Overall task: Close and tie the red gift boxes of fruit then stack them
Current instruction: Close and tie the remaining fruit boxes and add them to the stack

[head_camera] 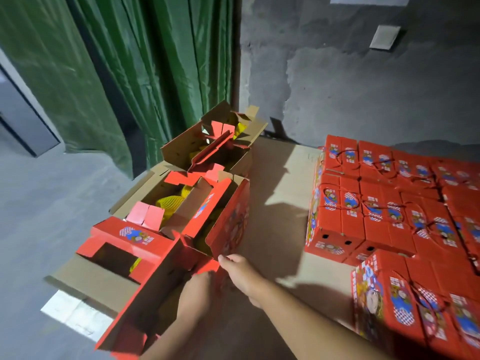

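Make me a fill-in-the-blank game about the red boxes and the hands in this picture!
1. The open boxes hold fruit wrapped in ____ netting.
2. The closed boxes are stacked to the ____ of the open ones.
3. The curtain behind the open boxes is ____.
4. Both hands, the left hand and the right hand, are at the ____ open box.

Missing words: yellow; right; green; nearest
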A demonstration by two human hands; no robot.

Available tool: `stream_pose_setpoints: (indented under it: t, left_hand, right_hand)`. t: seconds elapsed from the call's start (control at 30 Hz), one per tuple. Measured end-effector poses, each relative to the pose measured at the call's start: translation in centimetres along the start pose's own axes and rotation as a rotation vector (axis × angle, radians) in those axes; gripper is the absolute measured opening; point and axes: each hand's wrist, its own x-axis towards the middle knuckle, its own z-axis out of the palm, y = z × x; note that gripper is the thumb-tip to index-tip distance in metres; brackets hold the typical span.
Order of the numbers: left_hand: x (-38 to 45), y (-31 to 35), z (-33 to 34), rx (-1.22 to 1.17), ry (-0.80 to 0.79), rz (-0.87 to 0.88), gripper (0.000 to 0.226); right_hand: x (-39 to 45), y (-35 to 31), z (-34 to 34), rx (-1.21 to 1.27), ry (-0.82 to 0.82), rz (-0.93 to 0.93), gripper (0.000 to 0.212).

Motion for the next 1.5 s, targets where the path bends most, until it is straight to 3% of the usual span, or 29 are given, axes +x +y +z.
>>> stream_pose_setpoints:
  t: [0.13,0.3,0.5,0.6,0.73,0.83,1.0,1.13,1.23,1.33,1.4,1.43,1.5]
  left_hand:
    - [-0.9,0.9,0.7,0.076,-0.058,0.052,0.014]
    - [-4.2,2.2,3.0,0.001,-0.019,0.168,0.020]
    - [-7.9,4.7,4.6,0.114,-0.258,0.237,0.031]
    - [-10.2,6.8,5.7,0.208,-0.312,0.364,0.034]
    - [-12.5,9.5,7.3,0.335,-0.395,0.549,0.036]
    - [-13.9,11.0,7.6,0.410,-0.407,0.725,0.036]
    - [-15.5,11.3,7.8,0.617,-0.480,0.961,0.023]
    - [-16.1,9.5,9.0,0.623,-0.361,1.008,0.040]
    - [-16.7,7.9,9.4,0.573,-0.321,0.904,0.037]
    - [-17.5,6.6,9.1,0.422,-0.130,0.839,0.026]
    - [-17.4,5.5,9.0,0.326,0.054,0.797,0.027]
    - [-17.1,4.8,8.7,0.287,0.137,0.744,0.037]
    - [-16.0,3.3,7.8,0.308,0.217,0.593,0.067]
  right_hand:
    - [-0.8,1.5,-1.1,0.069,0.063,0.035,0.052]
    - [-2.7,4.1,-3.6,0.177,0.065,0.022,0.040]
    - [-5.9,9.0,-7.2,0.122,0.052,0.102,0.038]
    - [-7.6,11.2,-8.7,0.102,0.004,0.172,0.035]
    - [-10.0,13.9,-10.7,0.201,-0.037,0.207,0.055]
    - [-12.3,16.2,-11.9,0.249,0.033,0.190,0.068]
    - [-15.8,20.9,-12.3,0.384,0.187,0.103,0.068]
    - [-17.4,23.1,-11.4,0.445,0.257,0.104,0.075]
    - [-18.1,23.2,-10.7,0.454,0.282,0.101,0.076]
    - [-18.1,23.1,-10.7,0.408,0.280,0.101,0.076]
    - [-18.1,22.8,-10.7,0.365,0.258,0.103,0.060]
    - [-18.0,22.6,-10.7,0.336,0.259,0.096,0.044]
    - [-17.4,22.7,-10.5,0.331,0.264,0.079,0.033]
